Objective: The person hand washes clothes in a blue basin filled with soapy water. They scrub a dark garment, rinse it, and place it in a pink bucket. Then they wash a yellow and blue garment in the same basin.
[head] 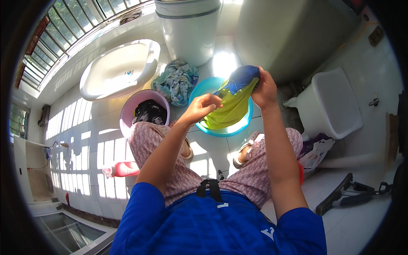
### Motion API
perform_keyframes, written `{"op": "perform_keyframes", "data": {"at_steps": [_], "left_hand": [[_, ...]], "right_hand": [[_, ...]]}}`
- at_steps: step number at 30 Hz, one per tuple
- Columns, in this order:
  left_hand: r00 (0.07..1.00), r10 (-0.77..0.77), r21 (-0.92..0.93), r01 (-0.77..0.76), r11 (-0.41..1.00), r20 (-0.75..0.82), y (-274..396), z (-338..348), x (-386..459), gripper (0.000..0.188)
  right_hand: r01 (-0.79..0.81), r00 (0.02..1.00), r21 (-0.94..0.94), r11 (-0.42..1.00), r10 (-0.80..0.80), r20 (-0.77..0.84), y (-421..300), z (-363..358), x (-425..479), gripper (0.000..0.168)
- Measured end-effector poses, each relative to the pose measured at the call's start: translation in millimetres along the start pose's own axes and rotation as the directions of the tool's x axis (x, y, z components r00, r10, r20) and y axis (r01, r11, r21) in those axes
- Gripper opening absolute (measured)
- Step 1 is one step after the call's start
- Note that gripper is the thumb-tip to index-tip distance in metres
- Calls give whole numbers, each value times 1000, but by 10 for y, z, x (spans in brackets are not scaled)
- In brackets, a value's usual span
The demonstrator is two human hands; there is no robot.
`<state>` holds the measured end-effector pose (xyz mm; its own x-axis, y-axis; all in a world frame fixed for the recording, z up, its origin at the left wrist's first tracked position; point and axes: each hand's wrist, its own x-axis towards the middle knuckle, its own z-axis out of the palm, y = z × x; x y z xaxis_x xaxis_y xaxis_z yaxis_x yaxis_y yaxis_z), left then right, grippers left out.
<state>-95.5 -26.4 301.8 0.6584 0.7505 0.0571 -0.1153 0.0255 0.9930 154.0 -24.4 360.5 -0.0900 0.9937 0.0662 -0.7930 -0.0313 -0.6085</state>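
A lime-green garment with blue parts (234, 102) hangs over a turquoise basin (195, 95), its lower end inside the rim. My right hand (266, 89) grips the garment's blue upper end. On the other side, my left hand (205, 107) is at the garment's left edge, thumb and curled fingers apart, with no cloth visible between them. Left of the basin lies a heap of patterned blue-green and white cloth (177, 81). A pink-purple tub (126, 111) beside my knee holds dark cloth (151, 112).
A white baby bathtub (118, 68) is by the windows, near a tall white bin (189, 32). To the right stand a white plastic washbasin-like container (333, 105) and a plastic bag (318, 154). A pink bottle (124, 169) lies left; a dark-handled brush-like tool (338, 194) is at lower right.
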Motion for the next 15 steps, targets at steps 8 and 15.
{"op": "perform_keyframes", "data": {"at_steps": [8,15], "left_hand": [[861,253,744,192,640,-440,-84,326,322,56],[766,54,417,287,863,-641,-572,-198,308,27]], "right_hand": [[11,1000,99,995,-9,-16,-59,323,-70,22],[96,994,22,995,-95,-43,-224,245,-119,23]]}}
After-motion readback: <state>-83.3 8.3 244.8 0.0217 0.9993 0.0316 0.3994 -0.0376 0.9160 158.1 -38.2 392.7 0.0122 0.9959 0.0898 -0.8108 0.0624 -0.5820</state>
